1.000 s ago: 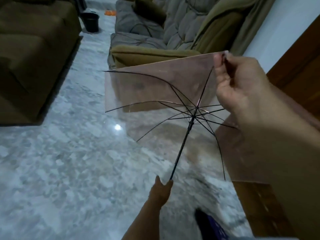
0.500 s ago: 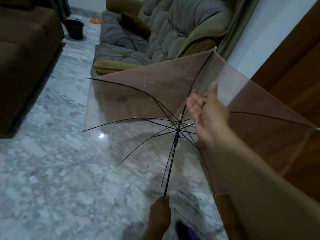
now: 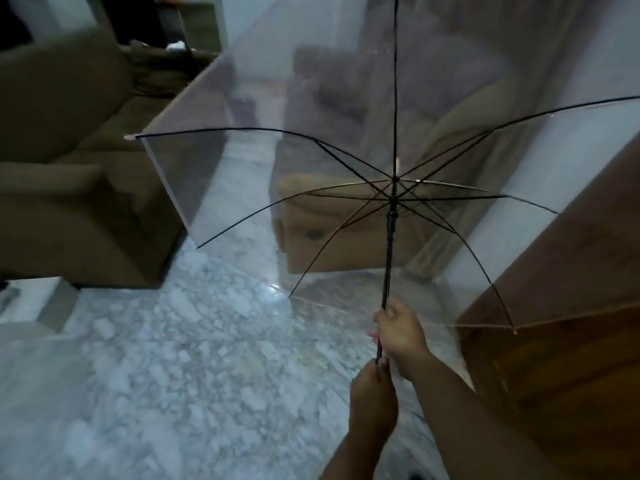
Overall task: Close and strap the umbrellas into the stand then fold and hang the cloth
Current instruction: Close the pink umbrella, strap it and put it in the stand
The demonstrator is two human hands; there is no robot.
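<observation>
Both hands gripped the open umbrella's [image 3: 346,188] near-upright shaft [image 3: 388,271]: right hand [image 3: 400,336] above left hand [image 3: 372,403], nearer the runner [image 3: 391,220] overhead.

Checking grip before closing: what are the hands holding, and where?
Both grip the open umbrella by its shaft: right hand above, left hand below.

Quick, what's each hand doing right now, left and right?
Left hand: closed around the lower end of the umbrella shaft.
Right hand: closed around the same shaft, just above the left.
</observation>
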